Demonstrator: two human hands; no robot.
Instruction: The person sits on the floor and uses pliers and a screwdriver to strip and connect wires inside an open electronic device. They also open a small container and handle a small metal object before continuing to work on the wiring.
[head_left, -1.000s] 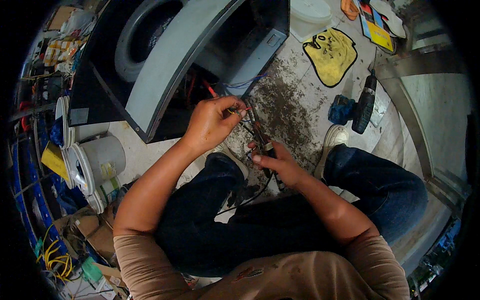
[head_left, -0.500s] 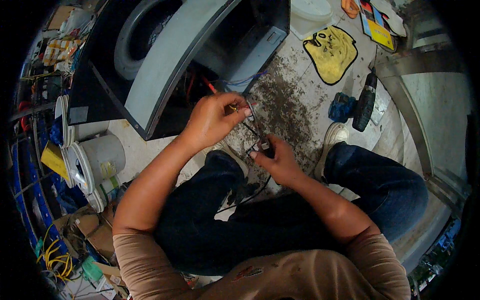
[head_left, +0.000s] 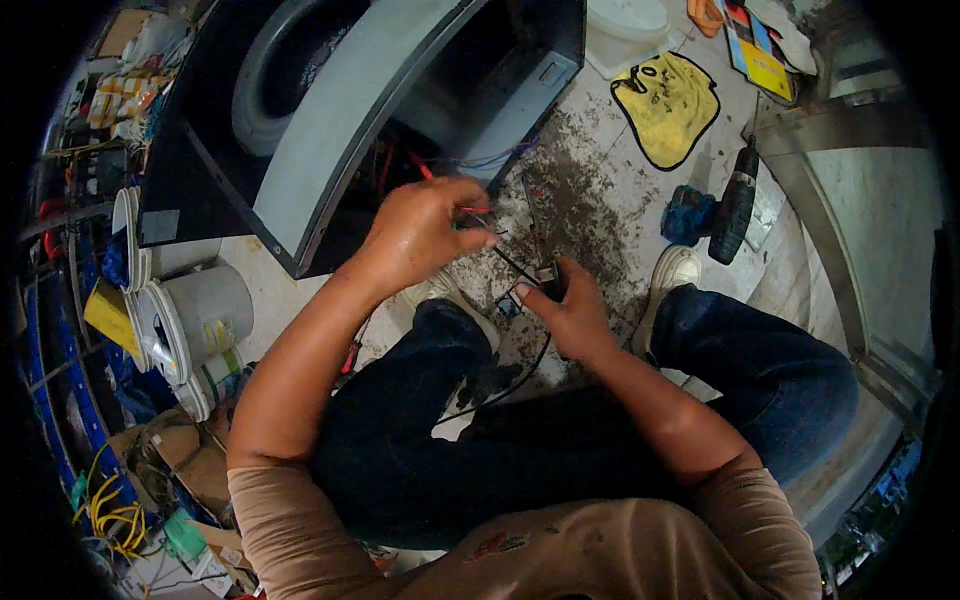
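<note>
Pinching thin coloured wires [head_left: 476,210] between closed thumb and fingers, the left hand [head_left: 425,228] lies at upper centre, below the grey-and-black housing [head_left: 330,140]. To its lower right, the right hand [head_left: 575,312] curls beside the black cable [head_left: 514,264]; what it grips cannot be told. The dark implement that reached the left fingertips a second earlier no longer does, leaving the wires apparently clear of it.

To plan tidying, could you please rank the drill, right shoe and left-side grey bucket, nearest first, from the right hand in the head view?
From the right hand:
1. Right shoe, to its right
2. Drill, upper right
3. Grey bucket, far left
</note>
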